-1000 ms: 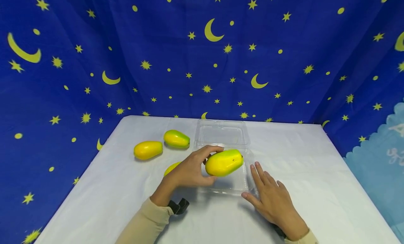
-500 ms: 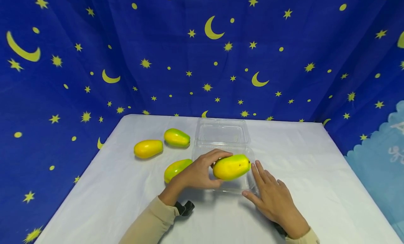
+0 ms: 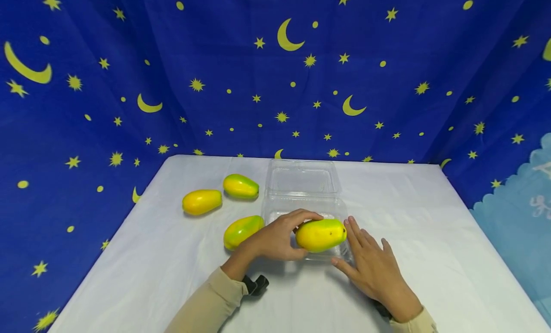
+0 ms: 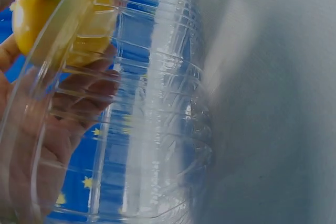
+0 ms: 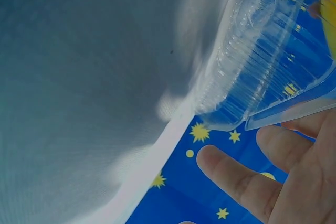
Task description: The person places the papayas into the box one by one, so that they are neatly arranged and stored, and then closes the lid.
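Note:
My left hand (image 3: 281, 237) grips a yellow-green papaya (image 3: 320, 236) over the front right part of a clear plastic clamshell box (image 3: 301, 203). In the left wrist view, the papaya (image 4: 29, 17) appears near the box's clear ribbed wall (image 4: 157, 93), part of it seen through the plastic. Beside the box's right edge is my right hand (image 3: 372, 266), its fingers straight. Its fingertips are near the papaya's stem end. In the right wrist view, the right hand's fingers (image 5: 241, 177) are extended close to the box's rim; contact is unclear.
Two papayas lie at the left, a yellow one (image 3: 202, 202) and a greener one (image 3: 241, 186). A third papaya (image 3: 242, 231) rests behind my left wrist. The box's lid (image 3: 303, 177) lies open toward the white table's (image 3: 400, 199) back edge, before a blue star-patterned curtain (image 3: 232, 60).
My left hand has carried the papaya to the right and nearer the front of the box, uncovering more of the papaya behind the wrist. My right hand has stayed almost in place.

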`<state>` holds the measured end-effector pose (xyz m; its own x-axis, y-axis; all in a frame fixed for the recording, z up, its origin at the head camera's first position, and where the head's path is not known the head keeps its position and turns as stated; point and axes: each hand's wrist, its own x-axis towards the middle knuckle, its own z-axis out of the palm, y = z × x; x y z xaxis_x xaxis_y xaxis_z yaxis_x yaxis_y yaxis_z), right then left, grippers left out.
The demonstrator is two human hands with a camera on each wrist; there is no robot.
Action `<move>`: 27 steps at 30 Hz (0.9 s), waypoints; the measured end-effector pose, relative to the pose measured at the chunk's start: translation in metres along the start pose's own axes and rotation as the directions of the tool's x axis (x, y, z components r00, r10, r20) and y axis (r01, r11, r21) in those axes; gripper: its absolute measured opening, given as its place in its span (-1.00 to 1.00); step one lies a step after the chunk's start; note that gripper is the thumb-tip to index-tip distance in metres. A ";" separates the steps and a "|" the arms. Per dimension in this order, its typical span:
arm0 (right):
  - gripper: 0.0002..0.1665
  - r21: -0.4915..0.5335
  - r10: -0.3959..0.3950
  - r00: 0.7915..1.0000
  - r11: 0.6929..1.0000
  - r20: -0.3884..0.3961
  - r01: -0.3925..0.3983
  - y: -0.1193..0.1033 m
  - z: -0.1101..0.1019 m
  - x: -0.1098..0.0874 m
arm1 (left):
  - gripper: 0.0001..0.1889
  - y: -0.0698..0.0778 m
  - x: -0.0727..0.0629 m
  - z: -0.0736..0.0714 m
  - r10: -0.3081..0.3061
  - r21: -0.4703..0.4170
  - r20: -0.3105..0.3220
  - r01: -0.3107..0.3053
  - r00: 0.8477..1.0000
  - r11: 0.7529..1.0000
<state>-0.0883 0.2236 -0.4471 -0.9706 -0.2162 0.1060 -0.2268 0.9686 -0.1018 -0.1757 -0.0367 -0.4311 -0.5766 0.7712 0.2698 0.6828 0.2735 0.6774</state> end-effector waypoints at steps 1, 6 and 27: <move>0.16 0.002 0.002 1.000 1.000 0.001 -0.002 0.000 0.000 0.000 | -0.15 0.001 0.001 0.000 -0.006 0.008 0.007 0.005 1.000 1.000; 0.18 0.010 0.001 1.000 1.000 -0.001 -0.001 0.000 -0.001 0.001 | -0.14 0.003 0.004 0.002 -0.048 0.042 0.028 0.047 0.998 0.998; 0.20 0.028 0.004 1.000 1.000 -0.010 -0.004 0.001 -0.001 0.001 | -0.24 -0.003 0.013 0.007 -0.151 0.043 0.127 0.147 0.980 0.988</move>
<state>-0.0890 0.2243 -0.4459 -0.9706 -0.2109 0.1159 -0.2253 0.9656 -0.1297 -0.1820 -0.0238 -0.4348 -0.6114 0.7878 0.0751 0.6093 0.4080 0.6799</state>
